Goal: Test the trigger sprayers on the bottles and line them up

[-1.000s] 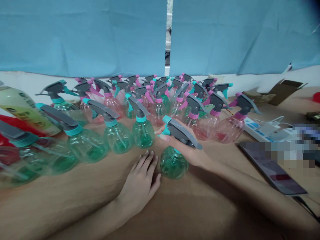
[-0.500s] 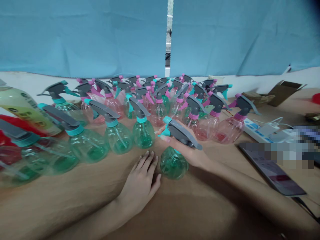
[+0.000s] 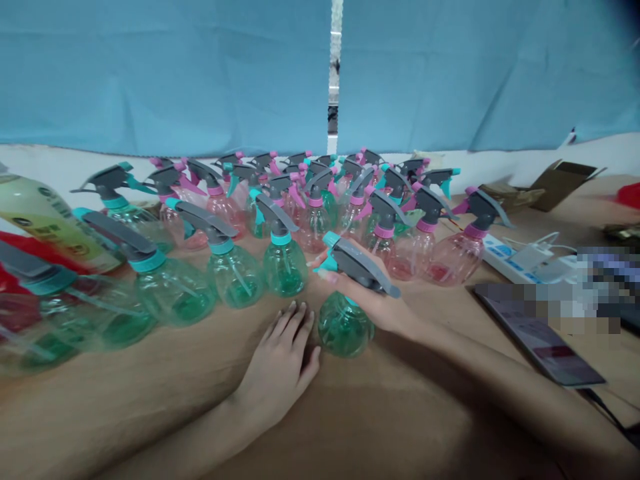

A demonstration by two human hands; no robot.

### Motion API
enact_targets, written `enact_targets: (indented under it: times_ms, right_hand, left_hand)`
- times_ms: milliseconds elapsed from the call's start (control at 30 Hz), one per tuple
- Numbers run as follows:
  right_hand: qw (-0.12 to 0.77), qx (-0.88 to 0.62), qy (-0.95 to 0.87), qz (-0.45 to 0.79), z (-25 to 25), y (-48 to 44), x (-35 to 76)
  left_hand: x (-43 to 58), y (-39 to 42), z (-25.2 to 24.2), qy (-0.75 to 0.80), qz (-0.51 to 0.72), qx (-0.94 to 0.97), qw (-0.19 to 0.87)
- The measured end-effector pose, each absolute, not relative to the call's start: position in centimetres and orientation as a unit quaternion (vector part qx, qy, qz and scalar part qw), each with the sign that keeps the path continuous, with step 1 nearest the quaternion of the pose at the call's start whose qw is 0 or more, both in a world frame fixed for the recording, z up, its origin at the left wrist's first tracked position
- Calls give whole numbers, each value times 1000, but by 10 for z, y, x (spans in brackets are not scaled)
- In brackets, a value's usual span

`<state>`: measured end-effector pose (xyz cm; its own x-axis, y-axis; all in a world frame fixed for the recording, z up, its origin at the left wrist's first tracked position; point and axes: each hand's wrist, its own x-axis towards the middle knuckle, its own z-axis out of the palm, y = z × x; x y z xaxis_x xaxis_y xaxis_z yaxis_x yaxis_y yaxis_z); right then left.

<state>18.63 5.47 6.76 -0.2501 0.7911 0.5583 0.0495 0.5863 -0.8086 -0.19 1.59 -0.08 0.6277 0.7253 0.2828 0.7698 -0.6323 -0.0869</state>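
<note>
right grip (image 3: 383, 310): closed on neck of my green bottle (image 3: 344, 328)
left grip (image 3: 283, 363): flat on table (image 3: 410, 413), holding nothing
far: capped bottles (image 3: 315, 220) standing

No writing can be read anywhere: the yellow-green label on the large bottle (image 3: 43, 220) at the far left bears dark marks too blurred to make out, the blue print on the white power strip (image 3: 503, 255) is too small, and the tablet (image 3: 547, 350) screen shows nothing legible.
</note>
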Motion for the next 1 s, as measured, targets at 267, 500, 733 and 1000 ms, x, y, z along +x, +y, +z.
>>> enact_targets:
  times_ms: [267, 500, 733, 1000]
  right_hand:
    - [530, -304, -712, 346, 68, 55, 187]
    - [533, -304, -713, 338, 66, 55, 187]
    - [531, -309, -715, 332, 66, 56, 187]
    - [527, -329, -719, 312, 65, 55, 187]
  left_hand:
    - [-2, 16, -2, -421, -122, -894, 97]
    - [-2, 16, -2, -419, -125, -895, 89]
    - [-3, 16, -3, -414, -140, -896, 82]
    - [-3, 16, -4, -416, -146, -894, 79]
